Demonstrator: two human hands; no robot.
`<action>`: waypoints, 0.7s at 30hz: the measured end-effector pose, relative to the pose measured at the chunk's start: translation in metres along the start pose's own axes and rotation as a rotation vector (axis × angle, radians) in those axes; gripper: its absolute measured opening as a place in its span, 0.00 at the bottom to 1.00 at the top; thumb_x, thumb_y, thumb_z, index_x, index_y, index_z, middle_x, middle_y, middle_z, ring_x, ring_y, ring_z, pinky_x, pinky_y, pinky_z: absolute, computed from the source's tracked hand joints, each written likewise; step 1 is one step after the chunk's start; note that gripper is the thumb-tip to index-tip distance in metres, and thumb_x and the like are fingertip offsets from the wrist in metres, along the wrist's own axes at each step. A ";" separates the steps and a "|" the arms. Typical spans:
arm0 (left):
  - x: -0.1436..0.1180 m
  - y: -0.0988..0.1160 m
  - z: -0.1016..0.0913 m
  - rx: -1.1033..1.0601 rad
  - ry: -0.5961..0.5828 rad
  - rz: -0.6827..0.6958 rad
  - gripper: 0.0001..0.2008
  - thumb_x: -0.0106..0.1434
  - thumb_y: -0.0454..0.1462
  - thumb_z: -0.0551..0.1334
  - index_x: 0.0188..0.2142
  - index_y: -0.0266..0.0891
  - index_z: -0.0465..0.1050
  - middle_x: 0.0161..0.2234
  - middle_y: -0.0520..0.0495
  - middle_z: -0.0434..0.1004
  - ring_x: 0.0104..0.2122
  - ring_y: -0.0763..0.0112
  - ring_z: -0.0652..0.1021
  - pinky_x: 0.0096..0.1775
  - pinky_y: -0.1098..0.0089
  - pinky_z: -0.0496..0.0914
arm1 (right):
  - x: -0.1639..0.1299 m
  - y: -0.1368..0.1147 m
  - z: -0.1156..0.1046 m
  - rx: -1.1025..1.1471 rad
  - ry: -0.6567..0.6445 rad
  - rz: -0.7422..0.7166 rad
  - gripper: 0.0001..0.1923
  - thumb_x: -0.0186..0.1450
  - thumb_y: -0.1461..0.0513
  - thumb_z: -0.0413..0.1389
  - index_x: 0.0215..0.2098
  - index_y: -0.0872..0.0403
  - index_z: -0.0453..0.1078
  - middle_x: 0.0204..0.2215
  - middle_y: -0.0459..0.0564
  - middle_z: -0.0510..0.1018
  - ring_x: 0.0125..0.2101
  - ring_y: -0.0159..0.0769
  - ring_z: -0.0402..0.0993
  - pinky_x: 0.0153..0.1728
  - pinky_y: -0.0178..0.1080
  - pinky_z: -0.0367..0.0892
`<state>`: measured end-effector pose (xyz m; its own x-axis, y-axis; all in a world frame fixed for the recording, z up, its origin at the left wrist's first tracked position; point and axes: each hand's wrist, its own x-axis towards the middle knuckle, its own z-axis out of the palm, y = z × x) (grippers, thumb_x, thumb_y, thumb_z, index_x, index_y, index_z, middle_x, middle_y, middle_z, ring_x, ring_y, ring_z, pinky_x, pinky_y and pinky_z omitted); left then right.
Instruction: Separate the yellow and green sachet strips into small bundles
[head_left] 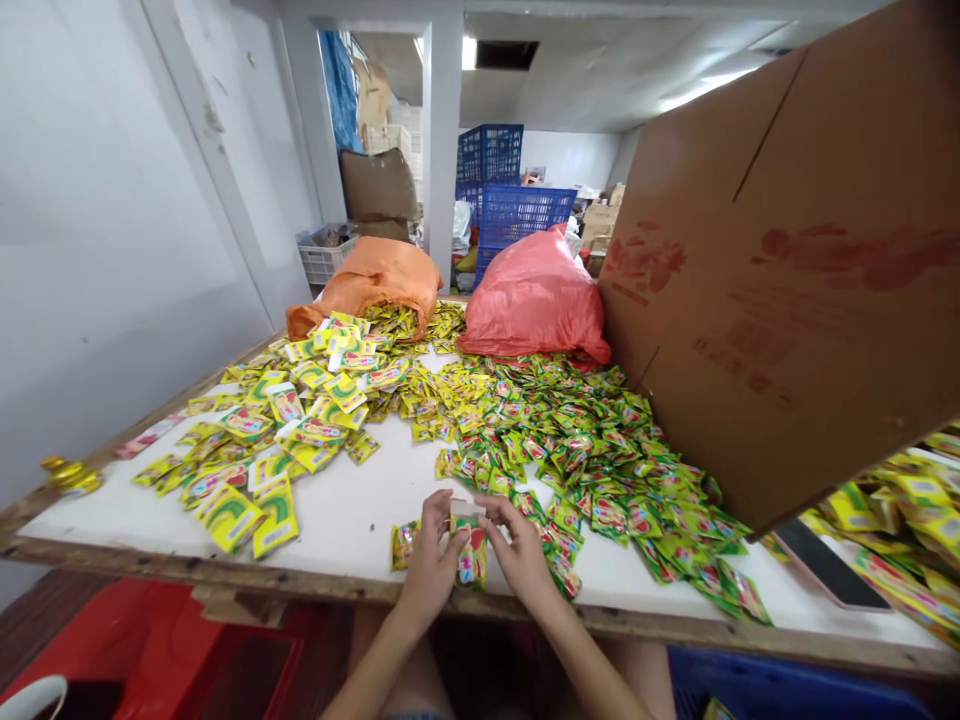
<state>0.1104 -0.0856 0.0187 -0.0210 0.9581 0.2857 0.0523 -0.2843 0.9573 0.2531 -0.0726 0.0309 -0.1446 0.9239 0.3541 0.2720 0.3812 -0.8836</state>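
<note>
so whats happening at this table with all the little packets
A person sits at the table with both hands together near its front edge. The left hand and right hand share a small stack of sachets between the fingertips. Yellow-green sachets lie heaped across the top, spilling from an orange sack, beside a red sack and a cardboard box.

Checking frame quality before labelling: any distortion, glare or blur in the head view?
Head view: strong wide-angle bend at the edges, the table edge curves; ceiling lights blown out; cardboard box looms large at right; both hands, left hand and right hand, and packets fairly sharp.
</note>
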 end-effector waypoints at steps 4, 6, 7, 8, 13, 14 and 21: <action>0.000 0.010 -0.002 0.080 -0.051 -0.013 0.07 0.60 0.37 0.56 0.36 0.38 0.70 0.37 0.45 0.74 0.40 0.66 0.74 0.44 0.66 0.67 | -0.006 -0.007 -0.003 -0.048 -0.057 -0.040 0.07 0.61 0.60 0.52 0.34 0.53 0.70 0.35 0.49 0.74 0.37 0.36 0.69 0.38 0.36 0.64; 0.000 0.014 -0.003 0.101 -0.037 -0.021 0.07 0.59 0.37 0.56 0.35 0.38 0.71 0.36 0.45 0.75 0.38 0.66 0.74 0.42 0.66 0.67 | -0.009 -0.009 -0.004 -0.070 -0.031 -0.032 0.07 0.61 0.60 0.52 0.35 0.53 0.70 0.35 0.50 0.74 0.36 0.36 0.69 0.37 0.36 0.64; 0.001 0.015 -0.003 0.114 -0.032 -0.026 0.07 0.59 0.37 0.56 0.35 0.38 0.71 0.36 0.45 0.75 0.38 0.66 0.74 0.42 0.67 0.68 | -0.010 -0.009 -0.003 -0.087 -0.022 -0.021 0.08 0.61 0.60 0.52 0.35 0.53 0.70 0.34 0.50 0.75 0.35 0.36 0.69 0.37 0.36 0.64; 0.001 0.015 -0.003 0.132 -0.027 -0.033 0.07 0.58 0.37 0.57 0.34 0.38 0.71 0.35 0.45 0.76 0.38 0.66 0.74 0.41 0.67 0.68 | -0.010 -0.009 -0.003 -0.105 -0.019 -0.009 0.08 0.61 0.60 0.52 0.36 0.53 0.70 0.33 0.49 0.75 0.34 0.36 0.70 0.36 0.36 0.64; 0.006 0.021 -0.001 0.225 -0.019 -0.060 0.07 0.57 0.37 0.57 0.32 0.38 0.72 0.31 0.48 0.76 0.32 0.68 0.74 0.37 0.69 0.67 | -0.005 -0.013 -0.005 -0.171 -0.052 0.038 0.06 0.60 0.62 0.52 0.35 0.53 0.70 0.27 0.46 0.75 0.29 0.34 0.69 0.33 0.34 0.63; 0.007 0.022 -0.001 0.237 -0.020 -0.064 0.07 0.57 0.37 0.57 0.31 0.38 0.72 0.30 0.48 0.76 0.31 0.68 0.74 0.36 0.69 0.67 | -0.003 -0.014 -0.006 -0.182 -0.056 0.035 0.06 0.61 0.62 0.52 0.34 0.53 0.70 0.26 0.46 0.75 0.28 0.34 0.69 0.32 0.34 0.63; 0.013 0.022 0.002 0.228 -0.032 -0.064 0.08 0.58 0.39 0.57 0.30 0.39 0.72 0.26 0.52 0.73 0.27 0.71 0.71 0.32 0.72 0.65 | 0.008 -0.018 -0.016 -0.182 -0.132 0.026 0.09 0.62 0.60 0.51 0.32 0.54 0.71 0.25 0.45 0.75 0.26 0.33 0.70 0.30 0.33 0.63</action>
<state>0.1137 -0.0796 0.0431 0.0001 0.9756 0.2195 0.2763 -0.2110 0.9376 0.2623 -0.0718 0.0547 -0.2550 0.9260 0.2786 0.4428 0.3679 -0.8177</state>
